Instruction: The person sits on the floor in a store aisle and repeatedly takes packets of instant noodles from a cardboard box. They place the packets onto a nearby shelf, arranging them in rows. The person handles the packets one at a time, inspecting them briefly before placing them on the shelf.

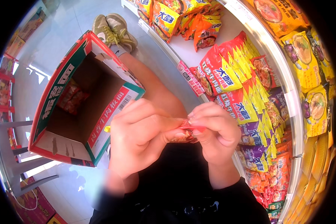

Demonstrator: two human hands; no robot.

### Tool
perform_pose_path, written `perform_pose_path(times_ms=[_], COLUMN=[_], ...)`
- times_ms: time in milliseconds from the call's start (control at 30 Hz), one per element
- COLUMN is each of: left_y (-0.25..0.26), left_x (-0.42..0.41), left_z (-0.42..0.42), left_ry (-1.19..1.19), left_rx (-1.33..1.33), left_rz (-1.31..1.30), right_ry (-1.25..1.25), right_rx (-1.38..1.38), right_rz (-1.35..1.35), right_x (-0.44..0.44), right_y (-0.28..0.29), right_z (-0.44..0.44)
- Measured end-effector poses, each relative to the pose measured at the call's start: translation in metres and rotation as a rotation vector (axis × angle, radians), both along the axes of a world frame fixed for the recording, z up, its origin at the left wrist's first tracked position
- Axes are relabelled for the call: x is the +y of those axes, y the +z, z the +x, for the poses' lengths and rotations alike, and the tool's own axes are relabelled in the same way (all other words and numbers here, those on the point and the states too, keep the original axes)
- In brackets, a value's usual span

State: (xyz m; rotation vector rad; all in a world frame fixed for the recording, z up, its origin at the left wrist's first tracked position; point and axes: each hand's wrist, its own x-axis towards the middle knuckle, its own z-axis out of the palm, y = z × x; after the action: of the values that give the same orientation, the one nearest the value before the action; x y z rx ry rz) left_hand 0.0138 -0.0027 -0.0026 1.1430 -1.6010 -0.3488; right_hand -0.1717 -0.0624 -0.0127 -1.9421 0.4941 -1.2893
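Observation:
Close to my chest, my left hand (141, 133) and my right hand (218, 130) pinch the top edge of a small red packet (184, 137) between fingertips and thumbs. Most of the packet lies behind my fingers, so its contents cannot be told. A yellow tip (107, 129) sticks out beside my left hand; what it belongs to is hidden. Left of my hands, an open cardboard carton (70, 112) with red and green printed sides faces me, its flaps torn. Red packets (72, 96) lie deep inside it.
To the right, a shelf with a white edge (159, 39) bears rows of red and yellow instant noodle packets (221, 72) and purple ones (252, 156). Yellow noodle packs (305, 61) fill another shelf further right. A grey stool (19, 162) stands at left. My shoes (114, 30) rest on the tiles.

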Motion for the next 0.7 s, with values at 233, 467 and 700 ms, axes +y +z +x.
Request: perform_pose_path(times_ms=[233,467,700], left_y=[0.0,-0.019,-0.026], left_x=[0.003,0.009,0.01], left_z=[0.003,0.018,0.031], left_ry=[0.009,0.072,0.083], left_rx=[0.058,-0.078,-0.148], left_rz=[0.016,0.023,0.016], right_ry=[-0.026,-0.109,-0.135], right_rx=[0.093,0.111,0.11], right_rz=[-0.121,-0.071,-0.035], right_x=[-0.003,0.0,-0.003], right_y=[0.006,0.004,0.001], right_z=[0.006,0.007,0.0])
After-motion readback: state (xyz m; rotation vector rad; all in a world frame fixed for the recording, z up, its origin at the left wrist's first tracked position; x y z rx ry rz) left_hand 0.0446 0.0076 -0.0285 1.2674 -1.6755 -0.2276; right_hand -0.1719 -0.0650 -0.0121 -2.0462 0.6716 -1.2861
